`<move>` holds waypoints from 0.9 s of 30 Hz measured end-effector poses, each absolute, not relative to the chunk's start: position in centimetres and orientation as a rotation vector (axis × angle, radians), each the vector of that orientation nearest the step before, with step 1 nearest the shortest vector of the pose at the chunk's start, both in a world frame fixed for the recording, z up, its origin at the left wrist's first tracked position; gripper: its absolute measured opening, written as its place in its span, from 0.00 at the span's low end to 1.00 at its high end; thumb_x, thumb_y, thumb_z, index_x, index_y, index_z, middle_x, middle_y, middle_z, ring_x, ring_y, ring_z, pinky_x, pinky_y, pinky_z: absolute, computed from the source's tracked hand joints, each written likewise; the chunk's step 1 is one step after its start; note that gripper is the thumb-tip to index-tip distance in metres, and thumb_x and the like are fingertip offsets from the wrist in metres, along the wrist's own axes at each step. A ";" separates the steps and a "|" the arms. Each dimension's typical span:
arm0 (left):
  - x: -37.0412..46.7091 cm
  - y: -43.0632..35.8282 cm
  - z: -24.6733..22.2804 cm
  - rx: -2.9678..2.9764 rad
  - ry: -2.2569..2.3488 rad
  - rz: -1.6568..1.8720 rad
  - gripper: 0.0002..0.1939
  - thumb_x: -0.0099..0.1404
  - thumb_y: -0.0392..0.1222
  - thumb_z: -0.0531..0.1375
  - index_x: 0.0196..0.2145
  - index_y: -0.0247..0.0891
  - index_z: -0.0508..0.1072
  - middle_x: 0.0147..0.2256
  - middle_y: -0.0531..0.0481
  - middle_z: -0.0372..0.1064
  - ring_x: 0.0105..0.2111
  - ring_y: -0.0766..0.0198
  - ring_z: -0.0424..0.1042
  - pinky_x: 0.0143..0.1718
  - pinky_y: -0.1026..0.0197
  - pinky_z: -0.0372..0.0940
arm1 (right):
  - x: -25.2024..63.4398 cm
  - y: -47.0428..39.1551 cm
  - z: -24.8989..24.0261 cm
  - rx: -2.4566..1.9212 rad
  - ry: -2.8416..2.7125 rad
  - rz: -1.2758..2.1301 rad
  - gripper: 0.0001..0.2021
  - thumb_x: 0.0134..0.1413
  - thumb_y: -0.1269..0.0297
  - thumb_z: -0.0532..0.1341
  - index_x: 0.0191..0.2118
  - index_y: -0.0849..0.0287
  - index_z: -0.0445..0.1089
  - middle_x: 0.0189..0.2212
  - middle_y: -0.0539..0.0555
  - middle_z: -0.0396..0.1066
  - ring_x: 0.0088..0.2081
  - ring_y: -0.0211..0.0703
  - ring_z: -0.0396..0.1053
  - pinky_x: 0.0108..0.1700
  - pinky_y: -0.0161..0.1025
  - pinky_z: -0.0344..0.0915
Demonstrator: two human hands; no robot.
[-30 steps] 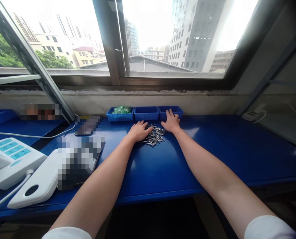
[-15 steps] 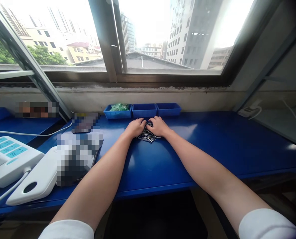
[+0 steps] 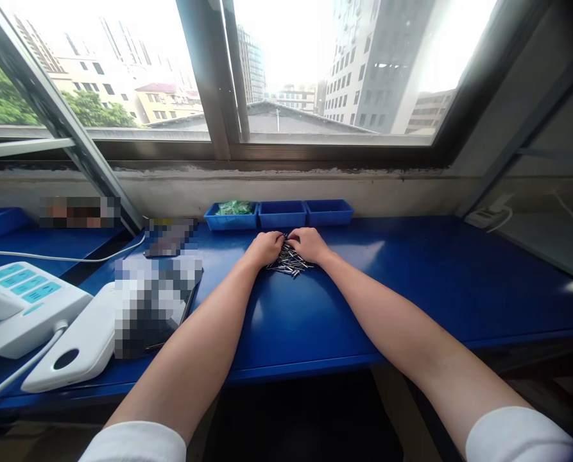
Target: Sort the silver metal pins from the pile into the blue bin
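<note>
The curled left hand (image 3: pixel 265 249) and right hand (image 3: pixel 311 244) partly hide metal pins (image 3: pixel 290 262); fingertips are obscured. Whether either grips any, I cannot tell.

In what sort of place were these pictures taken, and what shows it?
Probably a workshop or light-industrial workstation, set beside a large window. The signs are a blue worktop, a pile of thin metal pieces and three small blue bins.

The blue table (image 3: pixel 315 321) bears a loose pile of metal pins (image 3: pixel 293 263); behind the pile stand 3 blue bins (image 3: pixel 282 217), left of it a white device (image 3: pixel 91 327).
</note>
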State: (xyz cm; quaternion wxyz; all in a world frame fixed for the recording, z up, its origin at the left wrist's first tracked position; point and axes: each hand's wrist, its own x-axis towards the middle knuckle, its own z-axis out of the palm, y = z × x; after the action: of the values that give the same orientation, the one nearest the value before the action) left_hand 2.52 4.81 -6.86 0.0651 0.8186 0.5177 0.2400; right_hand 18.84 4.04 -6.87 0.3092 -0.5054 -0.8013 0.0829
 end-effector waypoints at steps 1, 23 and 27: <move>2.5 4.8 -6.9 2.472 1.554 0.732 0.18 0.65 0.44 0.47 0.41 0.42 0.76 0.43 0.45 0.74 0.42 0.53 0.71 0.44 0.57 0.62 | 18.8 4.0 -6.9 -1.332 -2.113 0.222 0.08 0.54 0.63 0.58 0.34 0.56 0.75 0.35 0.54 0.76 0.38 0.44 0.71 0.43 0.38 0.63; 3.1 3.7 -5.1 2.392 1.240 1.232 0.10 0.60 0.42 0.56 0.34 0.37 0.77 0.34 0.48 0.75 0.34 0.61 0.73 0.39 0.62 0.66 | 19.3 4.4 -5.9 -1.040 -1.607 0.576 0.07 0.50 0.63 0.59 0.34 0.59 0.69 0.24 0.50 0.71 0.29 0.39 0.70 0.36 0.37 0.66; 3.5 3.3 -4.9 2.318 1.181 1.233 0.11 0.59 0.43 0.58 0.35 0.36 0.76 0.34 0.48 0.75 0.34 0.62 0.73 0.37 0.63 0.65 | 19.1 5.0 -6.2 -0.979 -1.486 0.674 0.08 0.47 0.61 0.61 0.32 0.59 0.69 0.24 0.50 0.71 0.28 0.39 0.70 0.35 0.38 0.66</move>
State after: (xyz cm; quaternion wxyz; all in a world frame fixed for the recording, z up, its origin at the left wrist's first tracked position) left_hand 3.45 3.32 -4.89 0.1308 0.7981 0.4068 0.4247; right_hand 19.12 4.99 -6.18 0.5803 -0.4189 -0.6360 0.2884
